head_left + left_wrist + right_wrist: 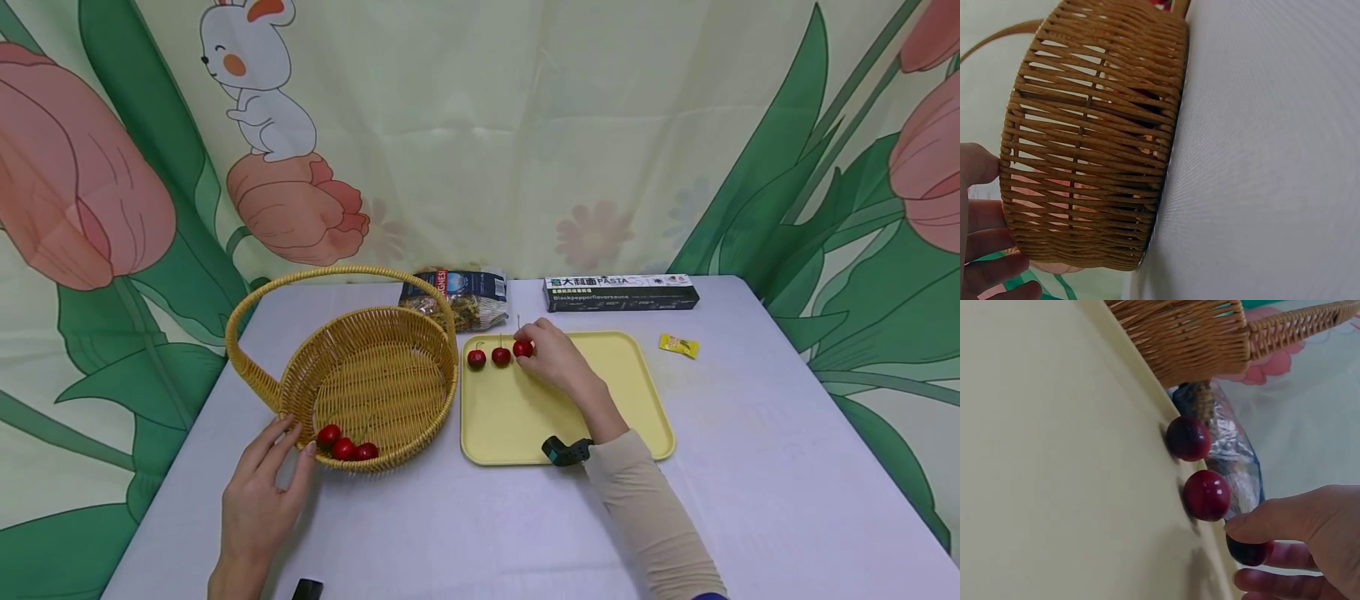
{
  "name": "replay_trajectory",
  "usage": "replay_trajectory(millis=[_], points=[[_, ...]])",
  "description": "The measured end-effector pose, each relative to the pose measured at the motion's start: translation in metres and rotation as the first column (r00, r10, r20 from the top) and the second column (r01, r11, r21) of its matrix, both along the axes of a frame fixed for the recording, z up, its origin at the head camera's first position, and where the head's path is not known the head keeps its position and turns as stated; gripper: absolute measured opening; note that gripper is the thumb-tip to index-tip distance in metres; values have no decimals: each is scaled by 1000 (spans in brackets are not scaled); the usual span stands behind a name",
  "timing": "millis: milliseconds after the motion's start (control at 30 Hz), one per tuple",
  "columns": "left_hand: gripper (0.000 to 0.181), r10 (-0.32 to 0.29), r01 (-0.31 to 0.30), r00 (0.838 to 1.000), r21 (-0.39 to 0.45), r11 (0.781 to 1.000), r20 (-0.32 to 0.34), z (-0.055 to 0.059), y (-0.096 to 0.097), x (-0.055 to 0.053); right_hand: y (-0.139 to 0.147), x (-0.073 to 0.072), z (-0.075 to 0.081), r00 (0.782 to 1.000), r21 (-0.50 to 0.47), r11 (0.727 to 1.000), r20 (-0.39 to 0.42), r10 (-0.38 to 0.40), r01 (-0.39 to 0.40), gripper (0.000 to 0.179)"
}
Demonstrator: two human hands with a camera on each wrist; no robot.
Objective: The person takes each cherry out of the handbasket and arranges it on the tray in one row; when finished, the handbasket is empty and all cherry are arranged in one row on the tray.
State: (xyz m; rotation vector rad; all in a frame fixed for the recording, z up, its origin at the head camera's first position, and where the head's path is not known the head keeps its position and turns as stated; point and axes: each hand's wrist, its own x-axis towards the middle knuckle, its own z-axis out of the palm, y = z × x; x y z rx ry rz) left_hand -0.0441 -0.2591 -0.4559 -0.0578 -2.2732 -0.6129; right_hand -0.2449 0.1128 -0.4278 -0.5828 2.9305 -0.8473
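Between thumb and fingers my right hand point(557, 360) pinches a red cherry point(522, 348) over the far part of the yellow tray point(555, 417). Two more cherries lie in a row to its left, a middle cherry point(501, 357) and an outer cherry point(476, 359). My left hand point(264, 492) touches the near left rim of the wicker basket point(375, 375), its fingers fairly straight. In the left wrist view the fingertips meet the woven side point(1085, 137). Inside the basket, three cherries point(343, 448) sit close together by the near rim.
Behind the basket and tray lies a clear-and-dark food bag point(468, 300). A black pasta box point(621, 293) stands at the table's back edge. Right of the tray is a small yellow packet point(678, 346). The basket's tall handle point(251, 367) arches up at its left and back.
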Motion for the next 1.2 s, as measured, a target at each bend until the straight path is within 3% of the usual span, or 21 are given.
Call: replay_trajectory(millis=[467,633,767,1200], points=[[38,9,-9,999,1,1000,32,2,1,2,1,-5,-13,998,41,999,61,-34,31,37],[38,5,-5,999,5,1000,41,2,0,2,2,-5,-11,997,45,999,75,-33,30,38],[39,-7,7,1000,6,1000,6,2,0,1,2,-5,-9,996,33,999,85,-38,35,41],[40,-4,4,1000,3,1000,3,0,-1,0,7,1,9,999,8,1000,44,-21,20,41]])
